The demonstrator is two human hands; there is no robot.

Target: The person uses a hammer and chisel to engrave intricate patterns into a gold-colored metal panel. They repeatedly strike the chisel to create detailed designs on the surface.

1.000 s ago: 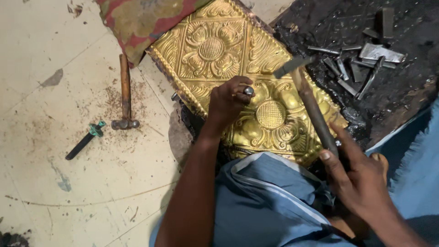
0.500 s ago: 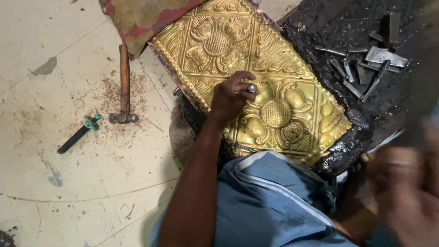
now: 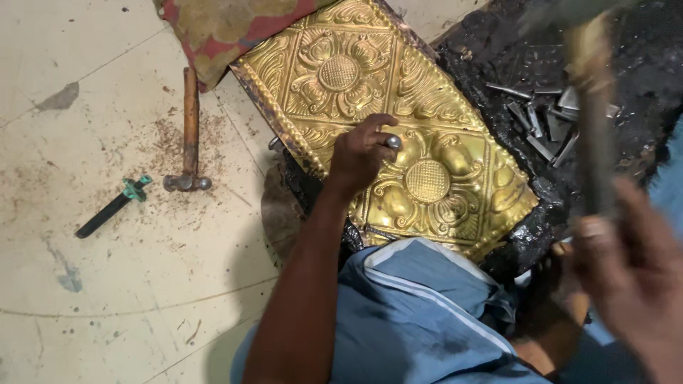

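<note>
While the person sits on the pale floor [image 3: 107, 299] with a knee in light-blue cloth [image 3: 420, 313] drawn up, the left hand [image 3: 359, 153] rests on a rectangular embossed brass-coloured metal sheet [image 3: 427, 135] worked with flower medallions and scrolls. That hand is clenched around a small steel punch [image 3: 393, 141], whose round grey top shows between thumb and fingers; its tip is hidden under the hand, pressed down near the seam between the two flower panels.

The sheet lies tilted across a bed of black pitch-like material [image 3: 640, 78], which shows along its right and lower edges. Its upper left corner runs under a red and yellowish patterned cloth [image 3: 220, 28].

The right hand [image 3: 633, 284] is at the lower right, blurred, wrapped around the wooden handle of a hammer [image 3: 594, 121] that rises up the frame; the hammer's head is smeared at the top edge and hard to make out.

On the black bed, beyond the sheet, lies a loose cluster of grey metal punches and chisels [image 3: 548, 121]. On the floor to the left lies a second hammer with a brown wooden handle and a small steel head [image 3: 188, 135], and further left a short black tool with a green end [image 3: 114, 206], amid brownish dust.
</note>
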